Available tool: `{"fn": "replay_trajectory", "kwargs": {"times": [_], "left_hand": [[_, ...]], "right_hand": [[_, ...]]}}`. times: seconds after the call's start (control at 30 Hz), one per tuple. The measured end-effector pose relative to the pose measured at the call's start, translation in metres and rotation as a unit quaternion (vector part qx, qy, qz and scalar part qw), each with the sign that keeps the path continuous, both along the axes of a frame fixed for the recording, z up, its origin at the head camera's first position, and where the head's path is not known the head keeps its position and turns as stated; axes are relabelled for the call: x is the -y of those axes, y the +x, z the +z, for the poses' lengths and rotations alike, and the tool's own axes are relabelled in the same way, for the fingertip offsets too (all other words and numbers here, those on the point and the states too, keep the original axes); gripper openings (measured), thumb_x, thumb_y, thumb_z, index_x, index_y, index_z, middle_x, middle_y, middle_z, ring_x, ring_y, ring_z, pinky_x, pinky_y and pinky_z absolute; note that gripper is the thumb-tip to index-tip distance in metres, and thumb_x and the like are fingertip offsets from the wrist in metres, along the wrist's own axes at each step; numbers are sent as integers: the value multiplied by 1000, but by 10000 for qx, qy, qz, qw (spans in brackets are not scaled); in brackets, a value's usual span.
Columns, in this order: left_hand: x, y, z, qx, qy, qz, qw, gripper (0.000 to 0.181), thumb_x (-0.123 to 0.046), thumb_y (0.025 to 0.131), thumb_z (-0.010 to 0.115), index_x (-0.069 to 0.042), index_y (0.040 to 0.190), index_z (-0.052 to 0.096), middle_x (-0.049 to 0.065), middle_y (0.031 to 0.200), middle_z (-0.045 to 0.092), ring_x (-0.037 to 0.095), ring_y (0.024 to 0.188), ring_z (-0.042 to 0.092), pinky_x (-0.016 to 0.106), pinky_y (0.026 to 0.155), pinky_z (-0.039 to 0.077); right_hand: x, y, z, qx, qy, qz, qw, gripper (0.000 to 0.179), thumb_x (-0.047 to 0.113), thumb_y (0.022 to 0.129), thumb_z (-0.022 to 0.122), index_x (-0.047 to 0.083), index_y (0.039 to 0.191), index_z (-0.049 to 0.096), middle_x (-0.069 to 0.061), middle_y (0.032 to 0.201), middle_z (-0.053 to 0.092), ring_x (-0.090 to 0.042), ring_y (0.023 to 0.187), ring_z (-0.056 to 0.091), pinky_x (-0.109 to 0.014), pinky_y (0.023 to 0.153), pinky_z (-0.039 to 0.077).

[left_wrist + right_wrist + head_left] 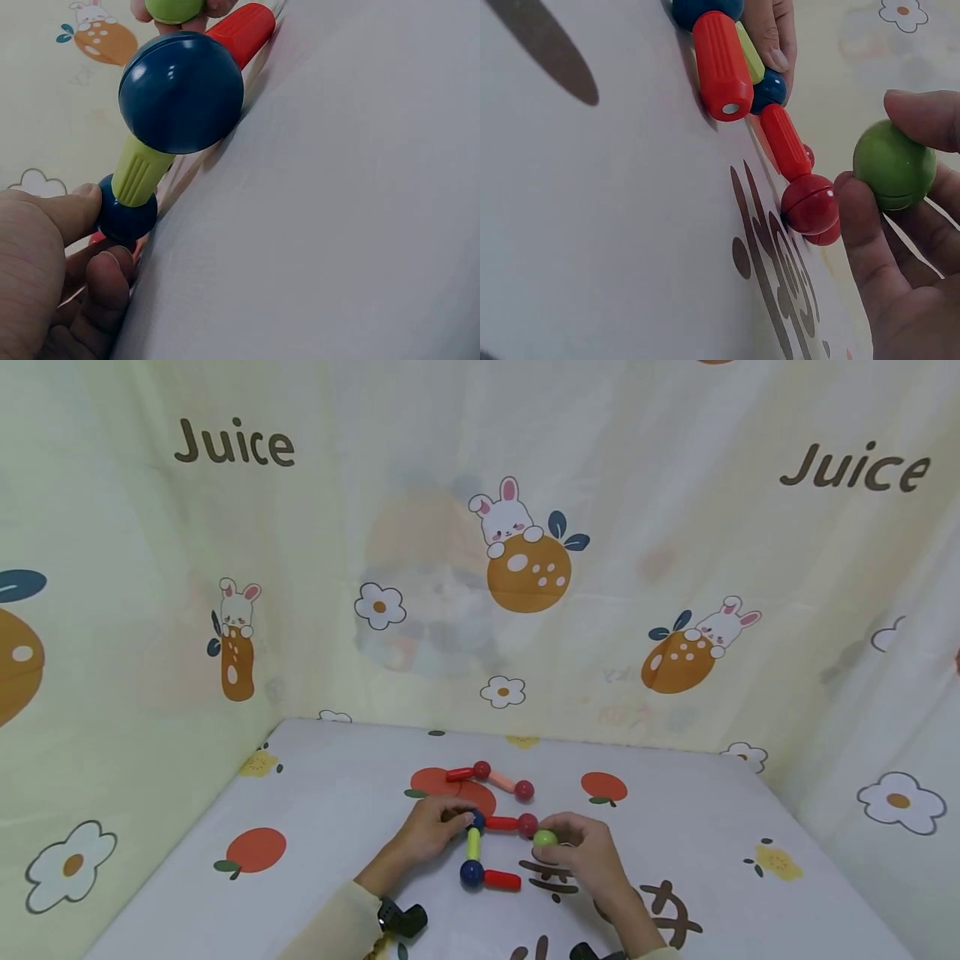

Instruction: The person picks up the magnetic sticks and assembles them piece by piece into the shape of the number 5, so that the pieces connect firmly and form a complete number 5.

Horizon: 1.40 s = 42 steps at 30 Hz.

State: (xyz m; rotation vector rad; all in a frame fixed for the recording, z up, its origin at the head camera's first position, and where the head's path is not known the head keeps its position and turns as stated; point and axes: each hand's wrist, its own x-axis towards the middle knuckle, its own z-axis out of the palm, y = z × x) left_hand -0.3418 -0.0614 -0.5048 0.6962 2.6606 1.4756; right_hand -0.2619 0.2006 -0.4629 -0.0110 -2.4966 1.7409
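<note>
My left hand [433, 828] pinches the far dark blue ball [127, 217] between thumb and fingers. From that ball a red rod [501, 822] runs right to a red ball [810, 205], and a yellow-green rod [141, 174] runs toward me to a nearer dark blue ball [472, 873]. A second red rod [724, 71] sticks out to the right from the nearer ball, its free end showing a round metal disc. My right hand [588, 852] holds a green ball [894, 165] in its fingertips, just right of the red ball.
Behind the hands lies another joined piece: a short red rod [460, 774], a red ball [482, 769], a pink rod [502, 782] and a second red ball [524, 790]. A printed white cloth [337, 777] covers the table, and a printed curtain [420, 460] stands behind it.
</note>
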Motion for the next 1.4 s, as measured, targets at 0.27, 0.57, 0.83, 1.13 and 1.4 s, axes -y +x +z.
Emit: {"fn": "replay_trajectory", "kwargs": {"times": [0.27,0.57,0.83,1.13,1.4], "left_hand": [[0,1,-1,34,-38,53,10000,29,-25,100,66,-14,127,72,-9,98,66,16,89,57,27,76,50],[0,3,1,28,13,61,10000,30,-25,100,66,-13,126,72,-7,97,66,16,89,57,27,75,51],[1,3,0,-5,-16,49,10000,29,-25,100,66,-14,125,73,-7,98,66,16,89,57,27,76,50],[0,3,2,73,7,47,10000,30,-27,100,66,-15,126,72,-6,98,66,17,90,57,28,77,50],[-1,3,3,111,-6,80,9999,29,-26,100,66,-14,126,72,-6,98,66,17,90,57,28,76,51]], "right_hand": [[1,-2,-6,140,306,316,9989,27,10,78,84,8,104,77,-3,104,72,-22,98,61,-45,91,56],[0,0,-7,276,567,972,9933,27,13,78,85,8,103,77,-5,109,69,-24,97,58,-33,74,56],[2,-2,-9,391,1194,1330,9831,24,14,74,87,13,97,78,-2,103,68,-22,93,57,-33,75,52],[3,-3,-9,524,1351,1481,9783,28,16,71,89,13,94,74,-1,96,62,-22,85,54,-33,68,48],[4,-3,-12,506,1321,1688,9754,31,17,72,89,11,97,72,-2,93,62,-22,82,55,-33,66,49]]}}
